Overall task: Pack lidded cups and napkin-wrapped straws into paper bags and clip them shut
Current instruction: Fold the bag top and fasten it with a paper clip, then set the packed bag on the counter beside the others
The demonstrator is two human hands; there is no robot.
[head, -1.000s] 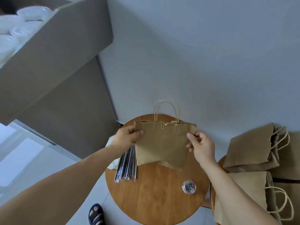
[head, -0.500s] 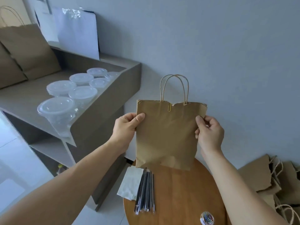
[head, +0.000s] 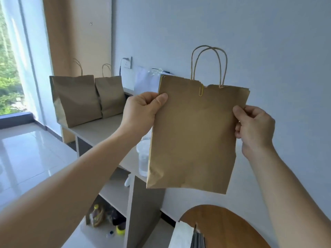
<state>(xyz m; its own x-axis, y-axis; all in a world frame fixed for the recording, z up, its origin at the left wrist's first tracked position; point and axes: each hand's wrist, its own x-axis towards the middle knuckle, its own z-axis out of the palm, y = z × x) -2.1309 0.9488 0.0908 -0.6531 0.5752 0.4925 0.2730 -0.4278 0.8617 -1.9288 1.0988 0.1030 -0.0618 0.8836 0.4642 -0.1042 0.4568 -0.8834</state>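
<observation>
I hold a brown paper bag (head: 195,133) upright in the air in front of the wall. My left hand (head: 143,111) pinches its upper left edge and my right hand (head: 254,126) pinches its right edge. A yellow paper clip (head: 201,91) sits on the bag's top rim beside the twisted paper handles (head: 208,65). A clear lidded cup (head: 143,156) stands on the grey shelf (head: 100,131), mostly hidden behind the bag. The napkins (head: 180,237) and dark straws (head: 198,238) lie on the round wooden table (head: 229,226) at the bottom edge.
Two more brown paper bags (head: 78,99) (head: 111,95) stand upright at the shelf's far end near a window. Lower shelf compartments hold bottles and clutter (head: 105,217). A wall socket (head: 127,63) and a white sheet (head: 145,81) are behind the shelf. Glossy floor tiles lie to the left.
The view has swung up and to the left. Both hands have carried the bag up off the table toward the shelf; the table has dropped to the bottom edge.
</observation>
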